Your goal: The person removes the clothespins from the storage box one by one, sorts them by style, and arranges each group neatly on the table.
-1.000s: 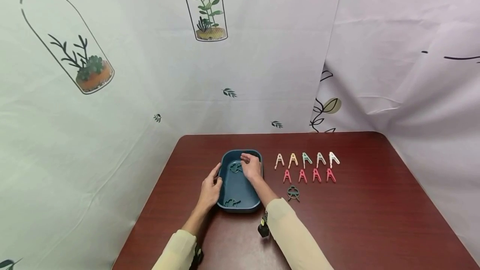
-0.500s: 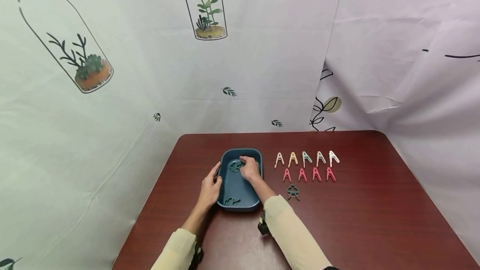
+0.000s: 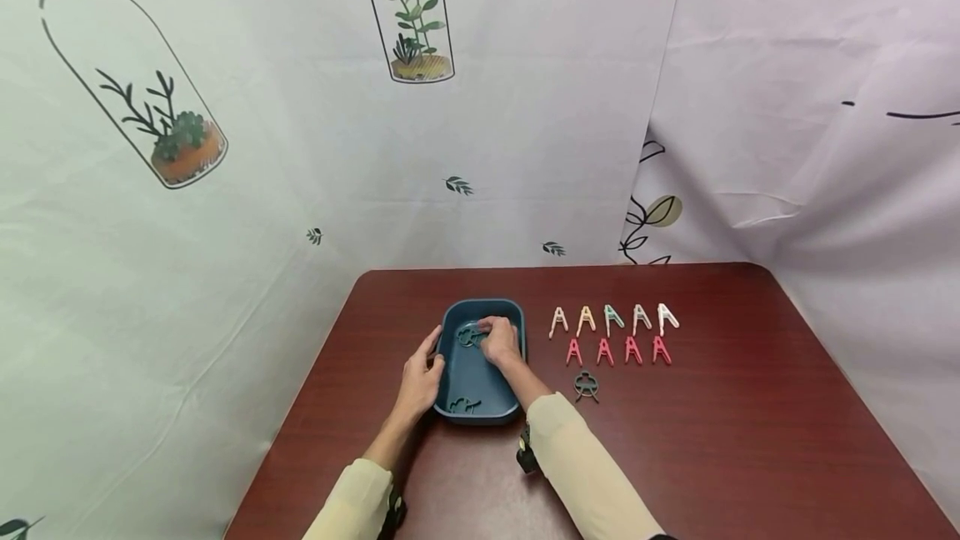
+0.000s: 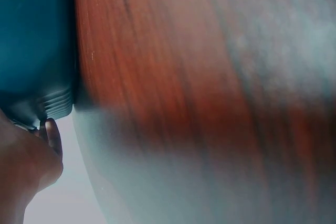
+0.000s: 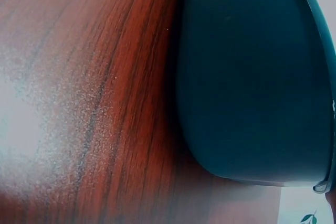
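A deep blue rectangular bin (image 3: 478, 369) stands on the table. My left hand (image 3: 420, 377) rests along its left wall, fingers mostly straight and thumb near the rim. In the left wrist view, the fingertips (image 4: 51, 132) touch the bin near a ribbed part. Inside the bin, my right hand (image 3: 501, 342) has its fingers bent at a dark green clip (image 3: 469, 337) and seems to pinch its right end, which the hand hides. Another dark green clip (image 3: 463, 405) lies in the bin's near left corner. The right wrist view shows only the bin's outer wall (image 5: 252, 77).
Right of the bin, a back row of several pale and green clothespins (image 3: 613, 317) stands above a row of several red clothespins (image 3: 633, 350). Below them lies one dark green clip (image 3: 587, 386). The brown wooden table (image 3: 712, 440) meets a patterned curtain (image 3: 525, 148) behind.
My right hand has moved slightly left and down inside the bin, to the far green clip, which has shifted slightly. The left hand has stayed in place.
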The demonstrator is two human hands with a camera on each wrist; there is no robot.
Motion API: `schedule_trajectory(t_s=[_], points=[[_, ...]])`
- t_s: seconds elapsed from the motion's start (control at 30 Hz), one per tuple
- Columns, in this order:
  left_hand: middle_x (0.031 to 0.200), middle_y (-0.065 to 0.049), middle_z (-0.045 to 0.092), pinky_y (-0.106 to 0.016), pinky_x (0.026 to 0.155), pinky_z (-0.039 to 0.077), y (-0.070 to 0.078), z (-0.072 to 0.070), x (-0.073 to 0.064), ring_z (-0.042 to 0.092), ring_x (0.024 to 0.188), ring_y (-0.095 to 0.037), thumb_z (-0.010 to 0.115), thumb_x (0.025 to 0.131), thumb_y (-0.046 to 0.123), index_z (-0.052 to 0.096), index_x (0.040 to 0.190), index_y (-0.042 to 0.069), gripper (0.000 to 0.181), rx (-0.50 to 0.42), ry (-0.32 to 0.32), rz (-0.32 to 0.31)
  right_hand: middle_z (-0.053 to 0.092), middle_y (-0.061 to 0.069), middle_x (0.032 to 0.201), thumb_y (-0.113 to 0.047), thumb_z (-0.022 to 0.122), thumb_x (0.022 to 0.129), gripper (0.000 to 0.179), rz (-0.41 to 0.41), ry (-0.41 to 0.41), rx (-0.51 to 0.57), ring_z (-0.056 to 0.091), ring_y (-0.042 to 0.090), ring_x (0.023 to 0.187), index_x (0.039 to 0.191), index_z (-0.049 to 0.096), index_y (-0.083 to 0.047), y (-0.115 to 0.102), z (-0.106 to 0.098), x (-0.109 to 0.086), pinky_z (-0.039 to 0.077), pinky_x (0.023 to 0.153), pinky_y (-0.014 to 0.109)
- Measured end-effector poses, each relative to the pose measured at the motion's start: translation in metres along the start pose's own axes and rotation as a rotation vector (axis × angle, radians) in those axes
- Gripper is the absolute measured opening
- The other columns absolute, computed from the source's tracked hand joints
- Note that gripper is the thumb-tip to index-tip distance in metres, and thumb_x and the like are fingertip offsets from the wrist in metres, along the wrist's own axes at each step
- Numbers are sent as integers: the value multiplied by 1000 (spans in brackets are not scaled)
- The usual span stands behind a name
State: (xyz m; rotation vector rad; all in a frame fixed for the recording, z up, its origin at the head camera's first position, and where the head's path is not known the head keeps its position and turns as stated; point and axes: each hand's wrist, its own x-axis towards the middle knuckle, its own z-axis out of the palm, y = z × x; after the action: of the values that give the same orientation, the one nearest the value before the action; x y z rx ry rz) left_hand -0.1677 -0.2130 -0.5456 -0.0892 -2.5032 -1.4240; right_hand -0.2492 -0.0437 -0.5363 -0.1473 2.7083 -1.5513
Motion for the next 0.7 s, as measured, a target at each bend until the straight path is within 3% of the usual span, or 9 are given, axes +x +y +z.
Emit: schedule_trajectory(t_s=[0.13,0.33,0.7], points=[[154,-20,55,-55,102,49,0,0,0,63,128,-39,53,103,-4,48,160,8,59,-2,-2,1,81,10,100,18,63,81,38,-15,26,10,74,29,104,108,82,-1,1,1,-1,57,95,42],[155,-20,55,-57,103,49,0,0,-1,62,130,-39,53,104,-4,47,161,7,58,-7,-8,6,78,8,86,17,72,80,24,-55,55,20,75,26,86,93,82,-1,4,2,-2,60,82,41],[155,-21,55,-57,103,48,-3,0,-2,62,129,-39,53,104,-4,46,161,6,58,10,-2,5,75,7,75,17,70,83,20,-108,77,2,71,22,72,82,79,-1,7,5,-3,59,72,39]])
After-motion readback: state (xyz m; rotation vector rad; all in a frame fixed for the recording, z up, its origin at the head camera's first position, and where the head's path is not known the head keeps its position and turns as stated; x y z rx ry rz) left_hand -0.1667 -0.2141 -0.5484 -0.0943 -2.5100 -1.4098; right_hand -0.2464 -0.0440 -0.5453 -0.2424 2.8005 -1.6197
